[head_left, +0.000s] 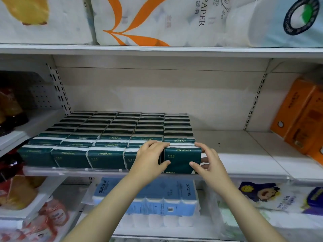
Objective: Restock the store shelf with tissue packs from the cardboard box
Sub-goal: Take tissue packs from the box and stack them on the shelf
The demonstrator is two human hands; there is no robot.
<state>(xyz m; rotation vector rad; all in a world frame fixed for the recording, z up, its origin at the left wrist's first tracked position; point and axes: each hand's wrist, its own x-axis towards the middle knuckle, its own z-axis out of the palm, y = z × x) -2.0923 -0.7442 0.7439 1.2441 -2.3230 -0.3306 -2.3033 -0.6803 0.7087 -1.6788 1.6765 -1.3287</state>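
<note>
Dark green tissue packs (pixel 111 133) stand in several tight rows on the white middle shelf (pixel 244 161). The front pack of the rightmost row (pixel 180 158) sits at the shelf's front lip. My left hand (pixel 148 159) grips its left edge, fingers over the top and thumb on the front face. My right hand (pixel 208 161) grips its right edge, thumb on the front and fingers behind. The cardboard box is out of view.
Bare shelf surface lies to the right of the green packs, up to orange tissue boxes (pixel 300 116) at the far right. Large paper roll bags (pixel 157 20) fill the shelf above. Blue roll packs (pixel 157 198) lie on the shelf below. Snack bags (pixel 10 109) sit at the left.
</note>
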